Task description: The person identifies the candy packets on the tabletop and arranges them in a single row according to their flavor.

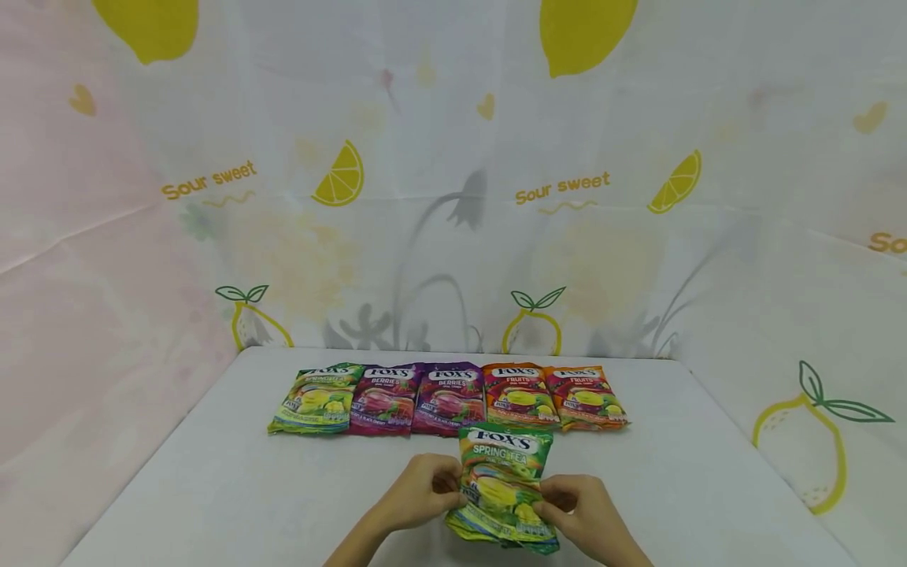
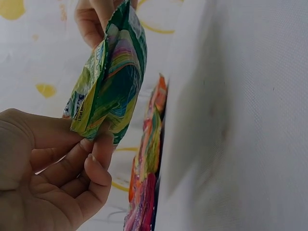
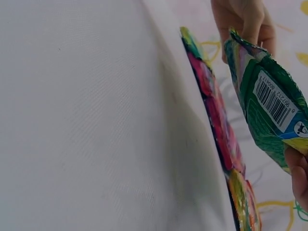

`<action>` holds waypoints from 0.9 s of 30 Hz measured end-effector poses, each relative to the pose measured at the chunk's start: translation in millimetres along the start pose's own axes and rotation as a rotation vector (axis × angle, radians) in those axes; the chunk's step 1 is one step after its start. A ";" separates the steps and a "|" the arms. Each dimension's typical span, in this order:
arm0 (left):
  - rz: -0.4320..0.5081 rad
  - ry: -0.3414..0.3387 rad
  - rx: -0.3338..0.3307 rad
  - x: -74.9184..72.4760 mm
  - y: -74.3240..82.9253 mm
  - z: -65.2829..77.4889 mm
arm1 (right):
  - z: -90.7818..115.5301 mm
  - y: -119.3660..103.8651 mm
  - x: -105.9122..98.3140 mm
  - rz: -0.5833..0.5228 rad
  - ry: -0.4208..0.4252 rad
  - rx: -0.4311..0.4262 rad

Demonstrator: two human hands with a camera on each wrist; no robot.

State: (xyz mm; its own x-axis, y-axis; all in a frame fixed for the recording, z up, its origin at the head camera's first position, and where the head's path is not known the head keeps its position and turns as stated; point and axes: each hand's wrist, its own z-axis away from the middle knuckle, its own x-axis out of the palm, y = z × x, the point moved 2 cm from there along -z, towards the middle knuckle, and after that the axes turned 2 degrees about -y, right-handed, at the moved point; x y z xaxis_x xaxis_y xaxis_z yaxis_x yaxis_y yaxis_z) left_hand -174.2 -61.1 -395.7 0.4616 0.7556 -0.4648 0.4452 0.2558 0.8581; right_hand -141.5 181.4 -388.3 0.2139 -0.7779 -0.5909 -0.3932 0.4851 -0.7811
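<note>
Between my two hands is a green and yellow Fox's Spring Tea candy bag (image 1: 499, 480), lifted above the white table with its printed front up in the head view. My left hand (image 1: 423, 492) pinches its left side between thumb and fingers. On the opposite side, my right hand (image 1: 584, 516) pinches the other edge. From the left wrist, the candy bag (image 2: 115, 82) appears side-on, the left hand (image 2: 62, 168) gripping its near edge. A barcode on the back of the candy bag (image 3: 274, 101) faces the right wrist camera.
A row of bags lies along the table's back: another Spring Tea bag (image 1: 316, 400), two purple Berries bags (image 1: 383, 400) and two orange-red Fruits bags (image 1: 520, 396). Behind the white table (image 1: 234, 472) hangs a lemon-print cloth (image 1: 439, 157), which also lines both sides.
</note>
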 end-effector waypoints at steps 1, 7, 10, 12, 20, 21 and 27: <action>-0.004 0.003 0.002 -1.0 -0.1 0.8 | -0.8 -0.5 0.6 0.002 0.000 -0.010; -0.008 0.020 0.008 -5.7 -0.8 4.5 | -7.3 -3.1 3.4 0.000 0.005 -0.015; -0.015 0.035 0.005 -7.3 -1.5 5.9 | -10.5 -4.0 5.0 -0.002 0.011 -0.004; -0.018 0.044 -0.001 -8.5 -2.1 7.0 | -12.4 -4.6 6.2 -0.001 0.012 -0.004; -0.027 0.072 -0.032 -15.4 -4.7 10.8 | -19.6 -7.9 11.0 -0.003 0.012 -0.034; -0.031 0.074 -0.033 -16.2 -4.9 11.1 | -20.3 -8.4 11.6 -0.004 0.011 -0.035; -0.052 0.093 -0.031 -21.1 -5.4 13.1 | -23.2 -11.8 14.1 -0.011 0.011 -0.049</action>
State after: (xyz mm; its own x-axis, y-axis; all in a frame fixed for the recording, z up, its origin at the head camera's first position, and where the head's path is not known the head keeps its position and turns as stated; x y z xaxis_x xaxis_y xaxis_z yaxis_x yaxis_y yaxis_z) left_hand -176.3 -86.3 -393.4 0.3650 0.7932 -0.4875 0.4419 0.3133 0.8406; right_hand -154.5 155.4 -382.8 0.2090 -0.7875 -0.5798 -0.4341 0.4566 -0.7766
